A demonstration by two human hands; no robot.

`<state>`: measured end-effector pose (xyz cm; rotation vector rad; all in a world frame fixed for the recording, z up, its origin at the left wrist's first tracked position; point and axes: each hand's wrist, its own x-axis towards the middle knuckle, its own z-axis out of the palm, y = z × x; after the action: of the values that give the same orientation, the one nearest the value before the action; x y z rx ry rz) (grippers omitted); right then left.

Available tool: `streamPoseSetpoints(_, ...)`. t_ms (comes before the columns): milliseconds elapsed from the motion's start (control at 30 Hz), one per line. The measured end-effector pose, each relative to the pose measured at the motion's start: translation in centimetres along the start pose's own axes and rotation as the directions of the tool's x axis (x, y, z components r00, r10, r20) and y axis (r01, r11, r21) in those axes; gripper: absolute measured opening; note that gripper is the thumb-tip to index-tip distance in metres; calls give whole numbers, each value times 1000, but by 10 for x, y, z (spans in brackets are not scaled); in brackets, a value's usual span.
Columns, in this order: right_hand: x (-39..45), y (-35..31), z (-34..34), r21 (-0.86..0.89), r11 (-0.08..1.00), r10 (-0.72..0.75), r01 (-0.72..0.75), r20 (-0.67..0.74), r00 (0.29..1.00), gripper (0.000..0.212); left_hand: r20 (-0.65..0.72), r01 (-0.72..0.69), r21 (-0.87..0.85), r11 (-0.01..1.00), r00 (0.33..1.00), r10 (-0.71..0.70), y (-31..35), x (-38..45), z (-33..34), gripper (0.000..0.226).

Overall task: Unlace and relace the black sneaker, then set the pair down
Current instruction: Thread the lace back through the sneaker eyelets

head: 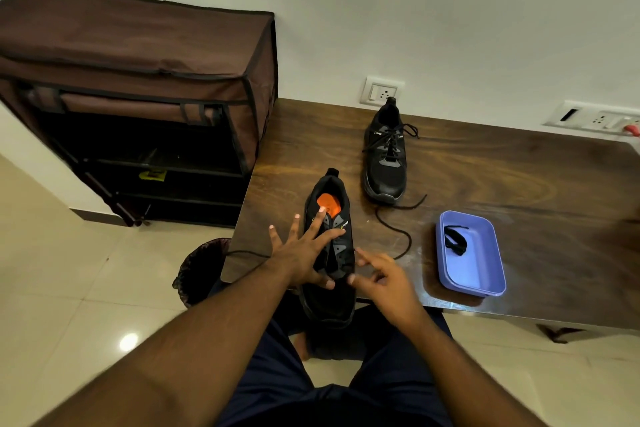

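Room: white wall with sockets, pale tiled floor, a brown fabric shoe rack (138,80) at 10 o'clock and a dark wooden table (485,177) running from the middle toward 3 o'clock.

Near sneaker: the black sneaker (330,253) stands at the table's front edge, toe toward the person and hanging over the edge, orange insole visible in the opening. Its eyelets look empty in the upper part, so I judge it is unlaced or nearly so.

Lace: a black lace (398,232) lies loose on the table at about 2 o'clock from this shoe; another stretch comes out at 9 o'clock, under the left forearm. Whether it sits in the lowest eyelets I cannot tell.

Second sneaker: the other sneaker (386,156) stands at 1 o'clock, apart from the first, fully laced with a bow.

Tray: a purple tray (485,274) at 3 o'clock holds a small black object I cannot identify.

Progress: the unlacing seems done or almost done; the relacing and the setting down of the pair are left.

Left hand: the left hand (301,253) lies on the shoe's tongue area with fingers spread wide and straight, thumb at the near side, pressing rather than gripping.

Right hand: the right hand (384,277) is just beside the shoe at its 4 o'clock, fingers loosely bent, fingertips (360,255) near the eyelet row; I cannot tell if it pinches the lace.
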<state>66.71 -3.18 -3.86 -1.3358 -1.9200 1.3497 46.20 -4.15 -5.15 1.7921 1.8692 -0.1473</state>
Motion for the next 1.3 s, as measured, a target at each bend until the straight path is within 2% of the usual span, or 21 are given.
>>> streamPoseSetpoints(67, 9, 5, -5, 151, 984, 104, -93, -72, 992, 25, 7, 0, -15, 1000, 1000, 1, 1, 0, -1, 109)
streamPoseSetpoints(133, 20, 11, -8, -18, 997, 72, -73, -44, 996, 28, 10, -2, -21, 1000, 1000, 2, 1, -1, -1, 109)
streamPoseSetpoints(200, 28, 12, -5, -249, 968, 11, 16, 106, 994, 32, 9, 1, -7, 1000, 1000, -1, 1, 0, -1, 110)
streamPoseSetpoints(233, 30, 12, -2, -310, 950, 9, 41, 157, 987, 33, 10, 3, 1, 1000, 1000, -3, 1, 0, 0, 110)
streamPoseSetpoints(267, 32, 11, 2, -330, 942, 4, 54, 171, 985, 34, 11, 4, 8, 1000, 1000, -4, 2, 0, 0, 110)
streamPoseSetpoints(400, 33, 10, 11, -287, 953, -76, 97, 83, 994, 19, 1, 19, 21, 1000, 1000, -19, 3, -1, -1, 111)
streamPoseSetpoints(500, 27, 6, 12, -377, 910, -171, 175, 44, 984, 14, 6, 15, 30, 999, 1000, -15, 2, 0, -1, 110)
streamPoseSetpoints(567, 16, -4, 7, -449, 851, -297, 273, 18, 955, 14, 1, 20, 35, 999, 1000, -20, 1, -1, -1, 108)
streamPoseSetpoints(667, -5, -33, -10, -519, 725, -539, 452, -21, 842, 13, 7, 17, 19, 1000, 1000, -17, 0, 3, 1, 110)
streamPoseSetpoints(733, -9, -42, -19, -564, 645, -636, 515, -23, 772, 19, 5, 14, 24, 1000, 1000, -14, 0, 4, 3, 110)
streamPoseSetpoints(767, -8, -39, -21, -560, 646, -634, 519, -14, 774, 21, 2, 15, 23, 1000, 1000, -15, -1, 4, 3, 110)
streamPoseSetpoints(800, -6, -32, -20, -532, 687, -581, 495, 8, 814, 23, 0, 14, 17, 1000, 1000, -14, -1, 4, 4, 110)
streamPoseSetpoints(867, 1, -14, -14, -468, 818, -336, 335, 84, 938, 48, -9, 13, 6, 1000, 1000, -13, -2, 4, 5, 110)
streamPoseSetpoints(900, 6, -3, -11, -429, 873, -210, 231, 96, 973, 56, -13, 14, 8, 1000, 1000, -13, -1, 4, 4, 110)
streamPoseSetpoints(1000, 16, 11, 1, -261, 965, -14, 18, 15, 1000, 39, -13, 13, 16, 1000, 1000, -12, 1, 1, 3, 109)
streamPoseSetpoints(1167, 28, 20, 21, -50, 996, 67, -67, -4, 998, 21, -13, 17, 22, 1000, 1000, -17, 1, 1, 2, 109)
streamPoseSetpoints(1300, 30, 11, 20, -99, 995, 17, -20, -24, 1000, 9, -9, 13, 20, 1000, 1000, -13, 2, 0, 1, 109)
